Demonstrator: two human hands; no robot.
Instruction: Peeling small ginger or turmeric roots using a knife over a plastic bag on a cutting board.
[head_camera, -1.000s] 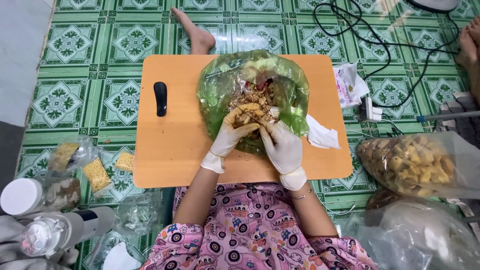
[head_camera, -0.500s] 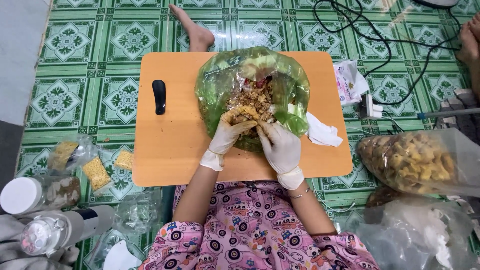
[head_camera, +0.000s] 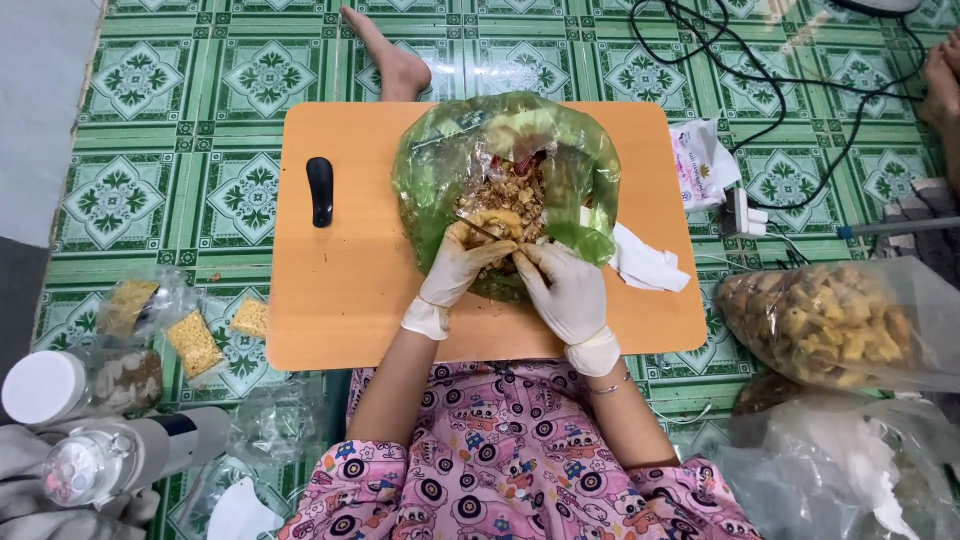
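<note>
A big green plastic bag (head_camera: 450, 170) full of brown crumbly snack pieces (head_camera: 510, 190) lies open on a low orange table (head_camera: 350, 300). Both of my hands wear white gloves. My left hand (head_camera: 455, 270) pinches a small clear pouch (head_camera: 495, 222) packed with the brown snack at the bag's mouth. My right hand (head_camera: 570, 290) grips the same pouch from the other side, fingers curled on it. The hands touch each other over the bag's near edge.
A black oblong tool (head_camera: 320, 190) lies on the table's left part, a white tissue (head_camera: 650, 265) on its right. Filled small pouches (head_camera: 195, 340) and bottles (head_camera: 130, 455) sit on the green tiled floor at left. A large bag of yellow snacks (head_camera: 830, 320) lies at right, cables (head_camera: 760, 70) beyond it. Another person's bare foot (head_camera: 390, 60) rests past the table.
Both hands have drawn slightly closer together on the small pouch at the bag's mouth. The bag and table items stay where they were.
</note>
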